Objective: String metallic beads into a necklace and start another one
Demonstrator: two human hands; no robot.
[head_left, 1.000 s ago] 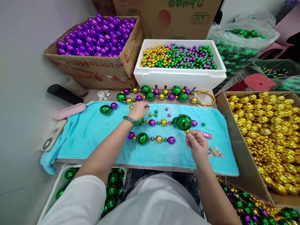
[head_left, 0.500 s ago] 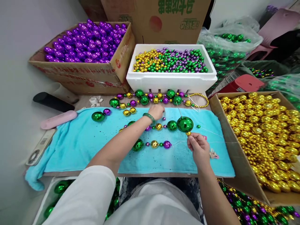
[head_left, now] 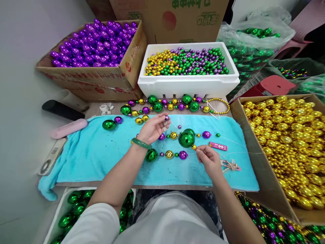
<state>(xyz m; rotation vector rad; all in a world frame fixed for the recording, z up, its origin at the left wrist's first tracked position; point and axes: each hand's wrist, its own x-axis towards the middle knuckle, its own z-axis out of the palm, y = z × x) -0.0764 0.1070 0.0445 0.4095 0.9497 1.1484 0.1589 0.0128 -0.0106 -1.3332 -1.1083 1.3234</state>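
Observation:
My left hand (head_left: 155, 128), with a green bangle (head_left: 141, 143) at its wrist, is raised over the towel, fingertips closed on a small purple bead (head_left: 167, 118). A thin line runs from near these fingers toward a large green bead (head_left: 186, 139). My right hand (head_left: 209, 159) pinches a small gold bead (head_left: 194, 147) just below that green bead. Behind them lies a bead string, partly hidden, ending near a purple bead (head_left: 207, 135) and a small green bead (head_left: 217, 135). A shorter string with a gold bead (head_left: 169, 154) lies closer to me. One loose small purple bead (head_left: 179, 127) rests between.
A blue towel (head_left: 101, 162) covers the table. Behind it lies a beaded necklace (head_left: 194, 106) before a white foam box (head_left: 188, 83) of small beads. Cardboard boxes of purple beads (head_left: 93, 44) and gold beads (head_left: 286, 125) flank it. A pink packet (head_left: 218, 146) lies right.
My left hand has come back toward me and turned palm up, a small purple bead now at its fingertips. My right hand has moved left with the large green bead and gold bead.

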